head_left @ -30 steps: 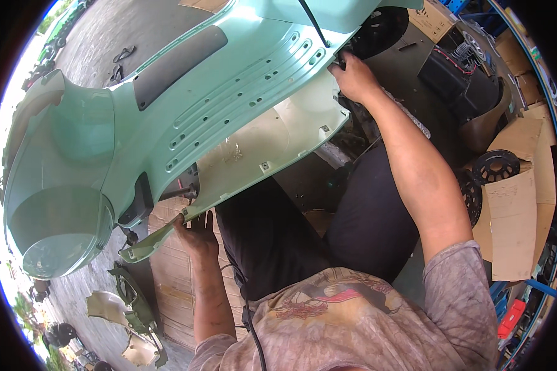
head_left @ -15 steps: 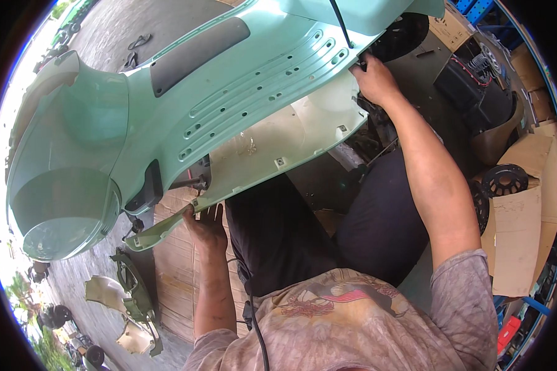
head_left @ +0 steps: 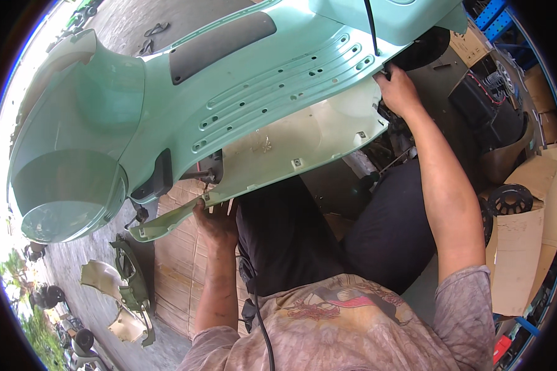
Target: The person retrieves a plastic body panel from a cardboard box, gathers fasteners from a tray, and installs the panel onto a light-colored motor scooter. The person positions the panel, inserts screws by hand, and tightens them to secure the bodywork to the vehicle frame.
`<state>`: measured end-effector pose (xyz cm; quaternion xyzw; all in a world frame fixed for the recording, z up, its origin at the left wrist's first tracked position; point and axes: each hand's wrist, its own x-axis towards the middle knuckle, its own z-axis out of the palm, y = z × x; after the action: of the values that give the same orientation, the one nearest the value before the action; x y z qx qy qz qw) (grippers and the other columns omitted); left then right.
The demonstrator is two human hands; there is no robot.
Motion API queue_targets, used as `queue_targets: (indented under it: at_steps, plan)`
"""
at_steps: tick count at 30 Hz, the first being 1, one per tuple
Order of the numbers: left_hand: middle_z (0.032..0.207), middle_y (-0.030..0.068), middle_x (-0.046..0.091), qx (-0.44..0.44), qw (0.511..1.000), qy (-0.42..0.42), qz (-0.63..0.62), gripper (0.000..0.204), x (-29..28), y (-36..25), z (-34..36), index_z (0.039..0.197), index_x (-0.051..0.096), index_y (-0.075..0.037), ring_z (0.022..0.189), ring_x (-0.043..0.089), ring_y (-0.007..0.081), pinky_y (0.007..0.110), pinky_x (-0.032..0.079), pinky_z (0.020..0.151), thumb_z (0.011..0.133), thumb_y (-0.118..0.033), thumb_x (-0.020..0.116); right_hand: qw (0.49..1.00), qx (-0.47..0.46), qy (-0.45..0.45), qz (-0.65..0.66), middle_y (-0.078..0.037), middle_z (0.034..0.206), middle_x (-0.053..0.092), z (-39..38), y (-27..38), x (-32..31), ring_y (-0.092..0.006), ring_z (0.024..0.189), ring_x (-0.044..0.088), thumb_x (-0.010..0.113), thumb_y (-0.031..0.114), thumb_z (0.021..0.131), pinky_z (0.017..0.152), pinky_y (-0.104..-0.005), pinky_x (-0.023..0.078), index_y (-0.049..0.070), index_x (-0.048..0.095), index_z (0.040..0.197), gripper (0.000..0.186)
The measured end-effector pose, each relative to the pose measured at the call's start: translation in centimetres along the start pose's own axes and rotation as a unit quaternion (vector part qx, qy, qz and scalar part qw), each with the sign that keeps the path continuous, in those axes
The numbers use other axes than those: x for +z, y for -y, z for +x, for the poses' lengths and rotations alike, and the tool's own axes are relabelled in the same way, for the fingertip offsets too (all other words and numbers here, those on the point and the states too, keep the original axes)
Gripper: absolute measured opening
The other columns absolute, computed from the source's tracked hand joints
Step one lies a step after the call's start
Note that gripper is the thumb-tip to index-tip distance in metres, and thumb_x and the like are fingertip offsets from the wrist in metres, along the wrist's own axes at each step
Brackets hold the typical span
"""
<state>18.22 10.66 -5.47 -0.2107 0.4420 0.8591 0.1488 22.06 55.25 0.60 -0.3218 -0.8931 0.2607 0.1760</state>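
A mint-green scooter body stretches across the upper left, with holes along its ribbed floorboard. Below the floorboard hangs a loose-edged side panel, its pale inner face and clip tabs showing. My left hand grips this panel's lower edge near its front end, thumb over the rim, fingers partly hidden. At the rear end my right hand holds the panel's upper corner, close under the floorboard edge; its fingertips are hidden. Through the gap beneath the floorboard a dark metal frame part shows.
My legs are under the panel. A cardboard sheet lies on the floor beside dark green body parts. On the right stand a cardboard box with black wheel-like parts and a black scooter part. A black cable hangs above the floorboard.
The whole view has shifted a little, so the scooter body sits farther right and higher. Both hands keep their places on the side panel.
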Motion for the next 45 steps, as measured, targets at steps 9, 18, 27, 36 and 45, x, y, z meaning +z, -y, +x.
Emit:
queue_targets:
  at_steps: [9, 18, 27, 36, 45]
  plan:
    - [0.118, 0.013, 0.053, -0.001, 0.998, -0.012, -0.057, 0.046, -0.2, 1.0, 0.9, 0.111, 0.05, -0.009, 0.117, 0.048, 0.0304, 0.053, 0.035, 0.103, 0.077, -0.038, 0.061, 0.999, 0.008, -0.031, -0.012, -0.029, 0.113, 0.059, 0.1, 0.5, 1.4, -0.0444, 0.108, 0.054, 0.05, 0.032, 0.088, 0.093, -0.0469, 0.043, -0.003, 0.058, 0.111, 0.043]
    - [0.117, 0.0132, 0.051, 0.012, 0.996, -0.007, -0.088, 0.045, 0.0, 1.4, 1.0, 0.111, 0.049, -0.008, 0.114, 0.048, 0.0298, 0.047, 0.037, 0.102, 0.078, -0.035, 0.06, 0.999, -0.023, -0.047, -0.005, -0.032, 0.108, 0.059, 1.4, -0.9, 2.8, -0.0464, 0.106, 0.054, 0.051, 0.024, 0.083, 0.092, -0.0486, 0.043, -0.007, 0.059, 0.104, 0.039]
    - [0.112, 0.0141, 0.052, 0.036, 0.989, -0.02, -0.139, 0.047, 0.9, 3.2, 4.5, 0.108, 0.052, -0.005, 0.107, 0.051, 0.0314, 0.048, 0.044, 0.096, 0.073, -0.034, 0.065, 0.99, -0.115, -0.061, -0.057, -0.028, 0.105, 0.062, 4.2, -4.5, 5.4, -0.0448, 0.103, 0.056, 0.05, 0.024, 0.085, 0.089, -0.0489, 0.045, -0.002, 0.063, 0.1, 0.033]
    - [0.114, 0.0162, 0.056, 0.058, 0.99, 0.01, -0.125, 0.046, 3.4, 3.5, 1.8, 0.11, 0.054, -0.001, 0.108, 0.053, 0.0328, 0.05, 0.045, 0.095, 0.078, -0.033, 0.059, 0.991, 0.02, -0.091, 0.097, -0.023, 0.111, 0.062, 4.2, -2.2, 4.1, -0.0402, 0.109, 0.055, 0.051, 0.011, 0.079, 0.091, -0.0427, 0.046, 0.004, 0.062, 0.11, 0.034]
    - [0.112, 0.0184, 0.059, 0.029, 0.995, 0.027, -0.092, 0.045, 3.3, 4.7, -0.9, 0.107, 0.057, 0.0, 0.103, 0.058, 0.0342, 0.046, 0.047, 0.096, 0.077, -0.034, 0.061, 0.984, 0.02, -0.084, 0.154, -0.021, 0.112, 0.063, 3.9, -3.1, 0.7, -0.0371, 0.107, 0.058, 0.054, 0.032, 0.09, 0.09, -0.0412, 0.046, 0.008, 0.064, 0.114, 0.035]
